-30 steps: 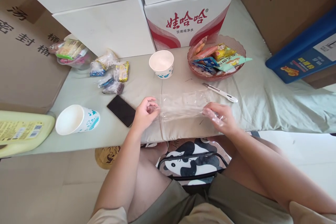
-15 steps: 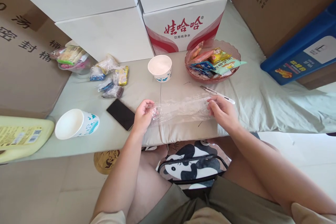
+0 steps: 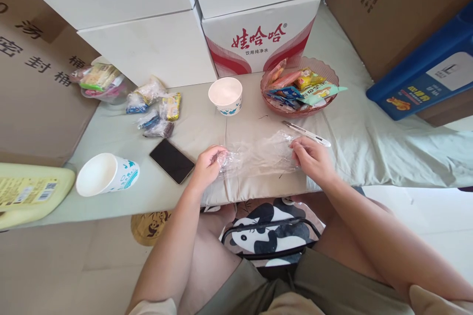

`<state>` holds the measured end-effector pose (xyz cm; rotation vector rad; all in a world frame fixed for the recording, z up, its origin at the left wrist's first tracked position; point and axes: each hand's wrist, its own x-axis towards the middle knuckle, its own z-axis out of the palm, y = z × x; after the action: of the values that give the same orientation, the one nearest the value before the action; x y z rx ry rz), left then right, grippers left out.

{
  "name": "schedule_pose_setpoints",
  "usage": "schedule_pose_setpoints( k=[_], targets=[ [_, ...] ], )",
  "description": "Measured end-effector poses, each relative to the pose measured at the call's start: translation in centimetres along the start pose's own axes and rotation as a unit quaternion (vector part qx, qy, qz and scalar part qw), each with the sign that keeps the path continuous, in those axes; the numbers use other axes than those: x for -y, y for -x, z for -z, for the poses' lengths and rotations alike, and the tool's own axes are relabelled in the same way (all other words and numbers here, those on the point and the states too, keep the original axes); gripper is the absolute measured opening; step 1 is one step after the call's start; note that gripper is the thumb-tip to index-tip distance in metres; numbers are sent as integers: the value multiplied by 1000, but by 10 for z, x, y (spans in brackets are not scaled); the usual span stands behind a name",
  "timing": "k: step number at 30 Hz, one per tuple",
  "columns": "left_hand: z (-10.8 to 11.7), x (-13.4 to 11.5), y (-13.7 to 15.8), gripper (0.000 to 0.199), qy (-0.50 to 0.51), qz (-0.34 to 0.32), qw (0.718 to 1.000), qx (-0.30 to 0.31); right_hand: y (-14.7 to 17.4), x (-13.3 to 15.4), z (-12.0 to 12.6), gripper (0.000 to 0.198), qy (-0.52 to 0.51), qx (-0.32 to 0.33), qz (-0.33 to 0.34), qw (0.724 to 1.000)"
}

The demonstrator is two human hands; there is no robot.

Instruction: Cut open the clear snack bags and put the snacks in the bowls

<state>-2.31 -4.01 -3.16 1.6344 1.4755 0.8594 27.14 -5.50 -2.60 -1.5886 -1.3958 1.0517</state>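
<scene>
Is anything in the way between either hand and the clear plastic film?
Nothing visible is. The left hand and right hand each already hold an end of the clear plastic film. The phone lies left of the left hand and the utility knife just beyond the right, neither between.

Head-height view, forward and down

A beige top [image 3: 291, 303], its sleeves [image 3: 438, 300] apparently short, is worn with plain olive-grey shorts [image 3: 225, 286].
</scene>
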Motion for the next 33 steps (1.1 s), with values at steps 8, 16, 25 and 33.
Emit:
schedule_pose_setpoints(
  k=[8,16,25,33],
  targets=[
    [1,1,3,26,29,97,993,-59,-4,-8,5,27,74,-64,26,995],
    [1,2,-1,21,-268,36,956,-117,-1,-12,5,49,413,-72,118,900],
    [-9,-1,4,46,-332,-33,942,-25,12,-18,2,75,526,95,290,794],
    [-15,2,-1,51,-170,-80,982,13,31,1,8,61,340,53,335,877]
  ],
)
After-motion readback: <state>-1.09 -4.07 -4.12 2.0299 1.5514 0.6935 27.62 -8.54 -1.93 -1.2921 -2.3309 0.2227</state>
